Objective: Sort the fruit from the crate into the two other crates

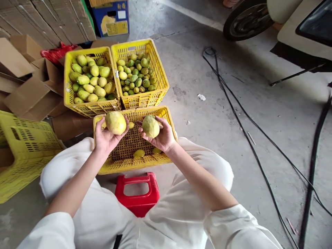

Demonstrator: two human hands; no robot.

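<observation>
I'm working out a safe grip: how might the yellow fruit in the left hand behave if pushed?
The yellow fruit would probably roll, given its rounded shape. It is likely fairly firm, since its outline shows no sag in the left hand.

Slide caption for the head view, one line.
Left hand holds a yellow fruit, right hand a greener fruit, both above a yellow crate.

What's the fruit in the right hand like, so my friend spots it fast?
Find the yellow crate directly in front of the person. Above it, the right hand cups a fruit. Its top is greenish, unlike the mostly yellow fruit in the left hand.
</observation>
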